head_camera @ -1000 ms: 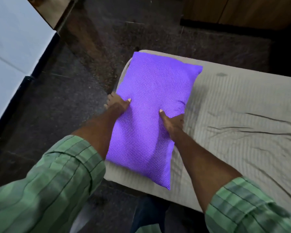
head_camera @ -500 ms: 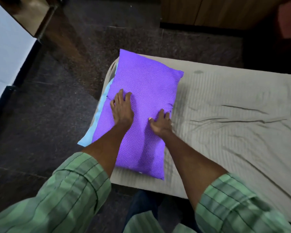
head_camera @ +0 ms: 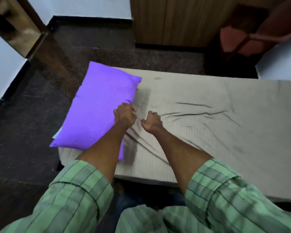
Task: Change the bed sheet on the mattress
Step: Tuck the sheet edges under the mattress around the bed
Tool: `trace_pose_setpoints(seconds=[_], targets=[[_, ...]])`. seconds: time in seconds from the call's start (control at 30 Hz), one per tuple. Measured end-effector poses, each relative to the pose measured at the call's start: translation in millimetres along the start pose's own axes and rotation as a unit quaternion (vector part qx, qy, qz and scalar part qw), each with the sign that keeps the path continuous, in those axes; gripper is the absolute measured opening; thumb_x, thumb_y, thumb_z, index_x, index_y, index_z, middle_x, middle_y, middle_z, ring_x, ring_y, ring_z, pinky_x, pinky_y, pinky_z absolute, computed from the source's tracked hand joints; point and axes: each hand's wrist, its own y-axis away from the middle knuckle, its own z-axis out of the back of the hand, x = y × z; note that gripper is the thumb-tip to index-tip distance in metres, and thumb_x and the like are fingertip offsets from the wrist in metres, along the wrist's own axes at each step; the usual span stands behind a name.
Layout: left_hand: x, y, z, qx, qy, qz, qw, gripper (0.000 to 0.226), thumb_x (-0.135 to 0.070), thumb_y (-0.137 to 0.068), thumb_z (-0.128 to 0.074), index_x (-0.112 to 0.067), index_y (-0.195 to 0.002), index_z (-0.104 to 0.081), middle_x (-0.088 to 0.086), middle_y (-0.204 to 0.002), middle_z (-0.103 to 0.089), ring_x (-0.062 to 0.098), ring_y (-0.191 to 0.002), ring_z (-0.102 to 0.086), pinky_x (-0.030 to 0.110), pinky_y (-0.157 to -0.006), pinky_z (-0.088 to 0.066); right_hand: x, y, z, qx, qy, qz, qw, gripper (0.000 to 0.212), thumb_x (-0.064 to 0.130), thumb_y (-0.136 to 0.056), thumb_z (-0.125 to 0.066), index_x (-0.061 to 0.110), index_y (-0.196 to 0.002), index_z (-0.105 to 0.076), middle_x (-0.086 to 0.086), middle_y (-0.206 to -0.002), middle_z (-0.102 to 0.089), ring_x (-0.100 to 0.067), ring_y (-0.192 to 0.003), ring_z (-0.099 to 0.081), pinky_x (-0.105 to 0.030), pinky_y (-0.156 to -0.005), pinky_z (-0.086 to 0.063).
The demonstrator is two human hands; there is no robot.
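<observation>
The mattress [head_camera: 208,167] takes up most of the right and middle of the view. It's a low flat slab with rounded corners, sitting on a dark speckled floor [head_camera: 23,148]. The bed sheet [head_camera: 217,132] on it is beige with a fine woven stripe. It looks thin and limp, with long dark creases fanning out from around the hands.

At the left end sits a purple pillow [head_camera: 97,111], plump and rectangular with a tight dotted weave. Its near-left corner hangs past the mattress edge, and a sliver of light blue cloth [head_camera: 57,134] pokes out from under it.

The left hand [head_camera: 124,115] is curled against the pillow's right edge. Motion blur makes it impossible to tell whether it's actually pinching fabric or just balled up. The right hand [head_camera: 151,121] is clenched just beside it, over the sheet. It seems to be holding nothing, though it may have a pinch of sheet.

What could go wrong, judging from this:
- The pillow already overhangs, so any tug on the sheet could tip it onto the floor.
- If the sheet gets yanked with the pillow still on it, the sheet would probably drag and bunch up rather than come free.
- The cloth is thin, so a one-spot grab could just stretch a crease instead of lifting an edge.
</observation>
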Motion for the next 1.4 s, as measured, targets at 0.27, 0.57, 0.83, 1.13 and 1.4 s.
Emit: trace_pose_setpoints(seconds=[0.27,0.57,0.83,1.13,1.4], targets=[[-162.7,89.1,-56.4,0.123,0.104,-0.077,0.984,0.019,-0.023,-0.077,-0.057,-0.038,-0.067,-0.063,0.0,-0.111,-0.074,0.024,-0.108,-0.068,0.038,-0.101,-0.052,-153.8,98.9,89.3,-0.049,-0.043,-0.06,0.996,0.056,0.039,-0.1,-0.056,0.006,-0.144,-0.045,-0.02,-0.148,-0.044,-0.039,-0.141,-0.039,-0.046,-0.112,-0.04],[-358.6,217.6,-136.4,0.193,0.082,-0.182,0.961,0.016,-0.03,-0.081,-0.059,-0.032,-0.081,-0.075,-0.007,-0.111,-0.075,0.019,-0.11,-0.067,0.039,-0.1,-0.052,-350.8,211.1,164.4,-0.145,-0.113,-0.158,0.97,0.05,0.034,-0.1,-0.055,0.005,-0.14,-0.05,-0.02,-0.145,-0.047,-0.039,-0.137,-0.043,-0.046,-0.108,-0.042],[-497.7,326.4,-211.1,0.238,0.067,-0.245,0.937,0.013,-0.027,-0.087,-0.064,-0.03,-0.086,-0.076,-0.003,-0.111,-0.074,0.021,-0.107,-0.067,0.04,-0.096,-0.054,-518.6,291.0,206.9,-0.16,-0.142,-0.217,0.952,0.052,0.037,-0.102,-0.054,0.008,-0.144,-0.049,-0.017,-0.149,-0.046,-0.035,-0.138,-0.043,-0.047,-0.11,-0.042],[-620.0,385.5,-355.0,0.292,0.076,-0.18,0.936,0.019,-0.025,-0.084,-0.055,-0.038,-0.079,-0.068,-0.004,-0.116,-0.07,0.02,-0.108,-0.065,0.039,-0.096,-0.053,-734.2,312.7,237.0,-0.104,-0.151,-0.26,0.948,0.045,0.041,-0.1,-0.057,0.013,-0.134,-0.061,-0.009,-0.137,-0.061,-0.03,-0.128,-0.054,-0.04,-0.104,-0.048],[-642.4,404.5,-507.7,0.317,0.094,-0.076,0.941,0.014,-0.032,-0.089,-0.056,-0.039,-0.084,-0.067,-0.004,-0.111,-0.069,0.023,-0.103,-0.067,0.038,-0.091,-0.055,-873.9,258.3,190.1,-0.048,-0.138,-0.256,0.956,0.025,0.036,-0.1,-0.054,0.016,-0.101,-0.071,-0.011,-0.112,-0.07,-0.033,-0.107,-0.065,-0.038,-0.084,-0.053]])
